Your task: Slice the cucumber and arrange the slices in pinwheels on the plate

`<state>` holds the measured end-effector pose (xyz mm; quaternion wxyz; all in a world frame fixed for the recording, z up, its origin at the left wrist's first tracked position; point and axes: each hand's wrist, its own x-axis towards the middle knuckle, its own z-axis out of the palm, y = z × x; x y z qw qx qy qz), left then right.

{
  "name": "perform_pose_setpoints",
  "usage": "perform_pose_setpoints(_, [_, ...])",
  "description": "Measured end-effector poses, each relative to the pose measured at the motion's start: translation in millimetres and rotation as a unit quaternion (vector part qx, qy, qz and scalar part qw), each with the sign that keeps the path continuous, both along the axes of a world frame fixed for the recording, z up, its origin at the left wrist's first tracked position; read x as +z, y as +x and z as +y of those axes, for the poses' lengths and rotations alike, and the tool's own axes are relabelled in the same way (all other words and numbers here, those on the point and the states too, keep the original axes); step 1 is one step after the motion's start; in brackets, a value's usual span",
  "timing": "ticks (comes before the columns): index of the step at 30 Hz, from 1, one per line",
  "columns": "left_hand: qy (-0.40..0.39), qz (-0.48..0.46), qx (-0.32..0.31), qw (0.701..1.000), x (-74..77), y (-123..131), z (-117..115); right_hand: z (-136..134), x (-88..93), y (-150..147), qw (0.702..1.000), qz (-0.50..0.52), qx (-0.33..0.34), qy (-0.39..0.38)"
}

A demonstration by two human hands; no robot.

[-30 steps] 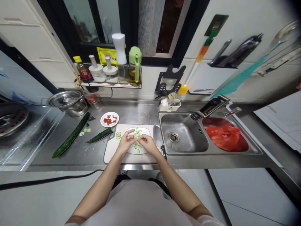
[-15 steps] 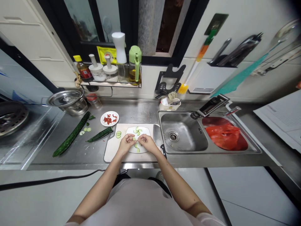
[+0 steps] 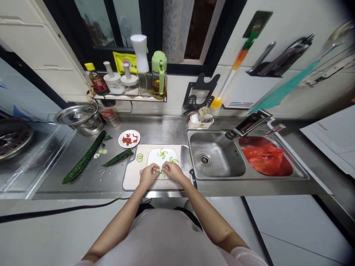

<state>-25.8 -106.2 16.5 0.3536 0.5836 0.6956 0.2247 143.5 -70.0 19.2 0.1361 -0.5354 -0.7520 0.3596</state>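
Note:
A white square plate (image 3: 152,155) rests on a pale cutting board (image 3: 133,179), with cucumber slices (image 3: 162,153) fanned at its far side and more at its right and near edges. My left hand (image 3: 149,176) is over the plate's near left part, thumb and fingers pinched on a small cucumber slice. From the right, my right hand (image 3: 173,171) meets it with fingertips closed at the same slice; the fingers partly cover it. Several round slices (image 3: 139,157) lie on the board's left. A kitchen knife (image 3: 193,178) lies along the board's right edge.
A whole cucumber (image 3: 84,157) and a cut piece (image 3: 118,157) lie left of the board. Behind is a small plate (image 3: 129,145) of chopped red bits. A steel sink (image 3: 219,157) is on the right, a lidded pot (image 3: 88,123) at back left, bottles on a shelf (image 3: 130,97).
Both hands have come slightly nearer to my body over the plate, fingertips still together. Slices at the plate's right edge, formerly behind my right hand, now show.

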Motion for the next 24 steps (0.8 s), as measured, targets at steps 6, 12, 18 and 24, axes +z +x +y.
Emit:
perform_pose_setpoints(6, [-0.037, 0.084, -0.041, 0.995, 4.5, 6, -1, -3, -0.8, -4, 0.996, -0.079, 0.032, 0.001])
perform_pose_setpoints(12, [-0.052, 0.129, -0.06, 0.988, 3.4, 10, -3, -5, -1.0, -7, 0.991, -0.126, 0.049, -0.008])
perform_pose_setpoints(18, [-0.044, 0.155, -0.068, 0.985, 2.9, 12, -3, -6, 1.2, -9, 0.987, -0.153, 0.053, -0.01])
perform_pose_setpoints(24, [-0.029, 0.172, -0.061, 0.983, 0.1, 12, -4, -6, -2.4, -9, 0.983, -0.173, 0.058, 0.01])
